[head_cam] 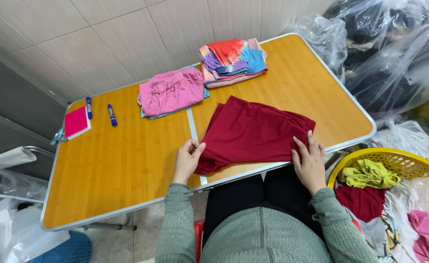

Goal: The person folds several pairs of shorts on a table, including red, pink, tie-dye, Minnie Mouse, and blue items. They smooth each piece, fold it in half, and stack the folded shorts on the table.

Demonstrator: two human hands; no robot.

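Note:
A dark red garment lies partly folded on the wooden folding table, near its front edge. My left hand grips the garment's lower left corner between thumb and fingers. My right hand presses flat on the garment's right edge, fingers spread. Both arms wear grey-green ribbed sleeves.
Folded pink clothes and a multicoloured folded pile sit at the table's far side. A pink notepad and two blue markers lie far left. A yellow basket of clothes stands at my right. Plastic bags of clothes fill the far right.

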